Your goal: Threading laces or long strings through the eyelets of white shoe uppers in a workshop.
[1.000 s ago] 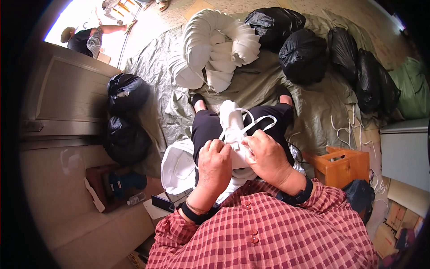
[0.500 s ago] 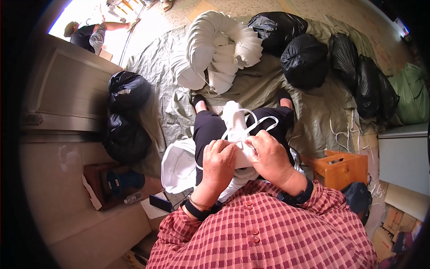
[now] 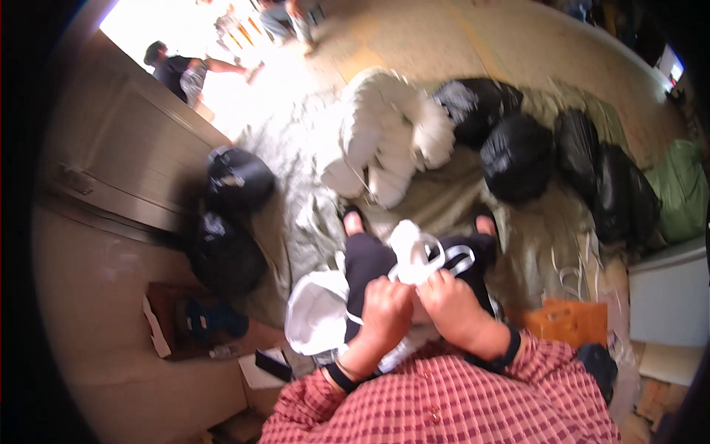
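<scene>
A white piece like a shoe upper [image 3: 405, 240] lies across my lap between my thighs. Loops of flat white lace [image 3: 462, 259] stand out from it. My left hand [image 3: 388, 307] is closed, its fingertips pinching the near part of the upper. Right beside it, my right hand [image 3: 451, 303] is closed on the same piece, thumb and fingers drawn together. Motion blur hides exactly what lies between the fingertips. By my left thigh rests a hollow white piece [image 3: 314, 311].
Ahead on the tarp [image 3: 303, 177] lies a curved stack of white pieces [image 3: 381, 133]. Black bags stand at left [image 3: 240, 177] and right [image 3: 518, 155], near a green bag [image 3: 680, 192]. A wooden stool [image 3: 566, 322] is at my right. Seated people [image 3: 177, 74] are far off.
The view has tilted up, so everything sits lower and a little to the right. My hands have drawn closer together, still on the white upper.
</scene>
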Motion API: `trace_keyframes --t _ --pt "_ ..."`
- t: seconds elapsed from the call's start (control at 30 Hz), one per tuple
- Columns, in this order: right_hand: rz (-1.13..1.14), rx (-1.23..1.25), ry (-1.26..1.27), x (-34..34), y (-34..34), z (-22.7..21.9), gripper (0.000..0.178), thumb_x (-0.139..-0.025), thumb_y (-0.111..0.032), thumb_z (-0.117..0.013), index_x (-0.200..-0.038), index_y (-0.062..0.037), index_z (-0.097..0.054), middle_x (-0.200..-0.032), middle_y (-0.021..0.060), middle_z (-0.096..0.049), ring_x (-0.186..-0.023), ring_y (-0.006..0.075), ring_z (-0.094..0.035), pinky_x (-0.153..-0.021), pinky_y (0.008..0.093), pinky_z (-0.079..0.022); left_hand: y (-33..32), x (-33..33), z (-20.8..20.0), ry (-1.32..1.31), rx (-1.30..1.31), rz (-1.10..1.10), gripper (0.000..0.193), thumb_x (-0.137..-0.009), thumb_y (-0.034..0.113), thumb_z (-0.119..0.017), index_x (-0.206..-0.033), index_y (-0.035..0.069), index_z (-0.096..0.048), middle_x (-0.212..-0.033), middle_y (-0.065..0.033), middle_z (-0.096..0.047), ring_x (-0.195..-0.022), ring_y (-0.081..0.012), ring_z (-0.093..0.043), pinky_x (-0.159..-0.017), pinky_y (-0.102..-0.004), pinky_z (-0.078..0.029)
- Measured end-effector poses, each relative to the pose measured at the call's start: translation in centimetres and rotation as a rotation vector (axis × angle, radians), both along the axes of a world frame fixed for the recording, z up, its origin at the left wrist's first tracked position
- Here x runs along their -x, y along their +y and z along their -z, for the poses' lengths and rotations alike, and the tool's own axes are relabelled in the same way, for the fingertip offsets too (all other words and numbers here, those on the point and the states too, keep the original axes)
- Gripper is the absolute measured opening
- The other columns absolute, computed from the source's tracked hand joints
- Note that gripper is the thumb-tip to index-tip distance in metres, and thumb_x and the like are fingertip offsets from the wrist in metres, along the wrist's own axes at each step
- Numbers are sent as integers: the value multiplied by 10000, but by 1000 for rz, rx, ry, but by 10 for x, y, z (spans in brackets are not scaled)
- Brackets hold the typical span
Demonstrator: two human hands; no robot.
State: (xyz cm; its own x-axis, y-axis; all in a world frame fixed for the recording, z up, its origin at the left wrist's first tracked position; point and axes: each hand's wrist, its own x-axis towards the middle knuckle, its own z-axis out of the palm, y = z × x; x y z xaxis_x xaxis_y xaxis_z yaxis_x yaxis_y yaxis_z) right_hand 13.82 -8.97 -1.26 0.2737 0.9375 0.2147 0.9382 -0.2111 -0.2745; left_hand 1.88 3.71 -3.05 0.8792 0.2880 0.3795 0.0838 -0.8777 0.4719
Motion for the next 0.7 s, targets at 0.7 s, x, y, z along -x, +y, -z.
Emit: trace_keyframes --t 0.7 --pt "168 -217 537 -6 -35 -40 195 -875 -33 -641 -1061 -54 -694 -935 185 -663 -846 386 -667 -749 459 -548 6 -26 -4 -18 -96 93 101 -825 140 -662 -917 111 -631 -823 -86 -589 -796 -276 -608 -711 -401 -456"
